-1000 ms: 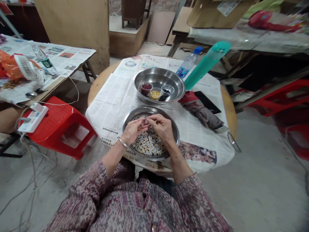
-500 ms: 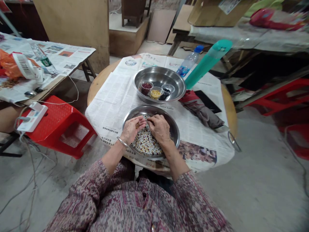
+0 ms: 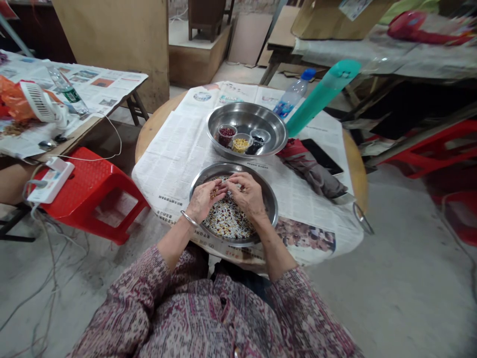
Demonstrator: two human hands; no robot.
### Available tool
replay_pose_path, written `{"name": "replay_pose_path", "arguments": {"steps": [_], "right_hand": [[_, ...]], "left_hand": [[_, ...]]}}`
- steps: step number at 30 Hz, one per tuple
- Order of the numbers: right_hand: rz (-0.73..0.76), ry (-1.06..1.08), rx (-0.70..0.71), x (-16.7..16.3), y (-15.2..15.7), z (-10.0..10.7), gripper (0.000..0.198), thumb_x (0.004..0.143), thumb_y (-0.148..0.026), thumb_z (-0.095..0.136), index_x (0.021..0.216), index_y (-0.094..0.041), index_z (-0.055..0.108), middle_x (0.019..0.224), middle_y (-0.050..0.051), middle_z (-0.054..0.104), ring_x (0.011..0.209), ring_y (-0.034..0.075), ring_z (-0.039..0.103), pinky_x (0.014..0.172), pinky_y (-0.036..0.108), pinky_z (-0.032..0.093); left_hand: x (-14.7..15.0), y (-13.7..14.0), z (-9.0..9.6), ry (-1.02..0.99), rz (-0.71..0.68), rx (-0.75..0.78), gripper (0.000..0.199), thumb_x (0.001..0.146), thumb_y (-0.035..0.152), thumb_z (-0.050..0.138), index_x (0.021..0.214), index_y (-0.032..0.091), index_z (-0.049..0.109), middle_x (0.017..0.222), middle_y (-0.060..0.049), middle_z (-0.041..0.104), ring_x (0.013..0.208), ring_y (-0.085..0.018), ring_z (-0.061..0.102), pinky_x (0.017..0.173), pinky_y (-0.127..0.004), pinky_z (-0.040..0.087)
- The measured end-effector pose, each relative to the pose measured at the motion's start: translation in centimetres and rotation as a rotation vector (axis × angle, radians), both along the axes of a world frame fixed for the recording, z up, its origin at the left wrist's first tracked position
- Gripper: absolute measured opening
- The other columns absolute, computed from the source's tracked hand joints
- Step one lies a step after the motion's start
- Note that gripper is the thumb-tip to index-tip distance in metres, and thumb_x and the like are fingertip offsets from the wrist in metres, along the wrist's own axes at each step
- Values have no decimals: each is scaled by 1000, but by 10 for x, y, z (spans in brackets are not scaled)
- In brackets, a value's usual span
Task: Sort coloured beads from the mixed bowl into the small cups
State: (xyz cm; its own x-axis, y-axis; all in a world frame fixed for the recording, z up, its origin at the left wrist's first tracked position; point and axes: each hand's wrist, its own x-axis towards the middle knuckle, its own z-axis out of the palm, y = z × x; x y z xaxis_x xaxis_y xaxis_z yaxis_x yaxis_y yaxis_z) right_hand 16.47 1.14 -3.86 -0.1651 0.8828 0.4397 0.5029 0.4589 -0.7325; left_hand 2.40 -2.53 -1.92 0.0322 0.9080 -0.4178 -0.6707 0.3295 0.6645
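Observation:
A steel basin [image 3: 271,194] on the newspaper-covered round table contains a mix of white grains, yellow kernels and dark beans [image 3: 229,220]. Over its left side my left hand [image 3: 204,199], with a bangle at the wrist, is cupped palm up around some yellow-brown kernels [image 3: 213,192]. My right hand [image 3: 246,195] is closed in a pinch at the left fingertips; what it pinches is too small to make out. Behind stands a second steel basin [image 3: 219,115] with a cup of red beans [image 3: 226,133], a cup of yellow kernels [image 3: 241,144] and a cup of black beans [image 3: 257,141].
Behind the right rim stand a blue-capped bottle [image 3: 292,95] and a tall green object [image 3: 323,97]. A folded umbrella [image 3: 315,174] and a dark tablet [image 3: 321,156] lie at the table's right. A red stool [image 3: 99,194] with a power strip [image 3: 55,180] stands left.
My right hand has lifted slightly from the grains and shifted, its fingertips now at the left fingertips. The left hand keeps its cupped hold on the kernels.

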Motion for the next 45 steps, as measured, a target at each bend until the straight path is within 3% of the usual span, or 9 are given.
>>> {"name": "replay_pose_path", "arguments": {"steps": [2,5,7,10,16,25,39,45], "right_hand": [[43,95,-46,1,0,2,20,87,-32,57,88,-21,73,100,7,69,91,20,62,79,34,49],[-56,102,-60,2,2,-1,22,88,-30,55,92,-19,74,95,7,70,83,19,62,73,33,49],[-87,21,-24,2,3,-5,21,88,-26,55,92,-19,74,91,7,70,84,21,62,77,35,50],[-15,-190,55,1,4,-11,24,89,-21,52,97,-21,75,97,10,70,95,26,60,89,42,49],[21,-434,114,-3,3,-15,30,94,-22,48,109,-21,74,102,11,70,98,27,55,90,42,48],[-17,-563,36,-2,4,4,24,90,-19,53,101,-20,75,98,10,71,97,27,57,83,39,45],[-18,-603,-4,-15,4,-4,23,92,-19,51,93,-18,73,94,11,71,96,26,57,82,36,43],[-37,-444,-10,-14,6,-7,20,90,-21,52,88,-19,72,92,10,71,93,25,59,85,37,45]], "left_hand": [[0,1,2,3,24,1,12,89,13,58,90,9,69,84,-8,71,77,-11,66,82,-25,51],[-1,1,4,20,111,11,14,92,15,55,83,9,65,68,-1,61,59,-5,55,58,-15,43],[-2,1,5,16,137,23,19,94,20,53,78,11,61,60,3,51,49,-3,44,47,-14,33],[-3,1,7,12,122,23,25,96,25,51,74,14,52,55,7,38,43,-3,33,41,-14,23],[-3,1,7,48,92,1,26,97,26,46,73,16,47,54,9,30,40,-3,25,40,-14,17],[-4,1,8,49,87,-4,25,94,26,51,72,16,47,55,8,34,42,-3,27,40,-13,19],[-4,2,8,38,87,-20,26,94,31,55,74,16,47,55,8,34,43,-3,27,40,-13,20],[-3,2,6,17,83,-18,27,94,31,56,73,15,49,56,7,38,44,-3,31,41,-13,23]]}}
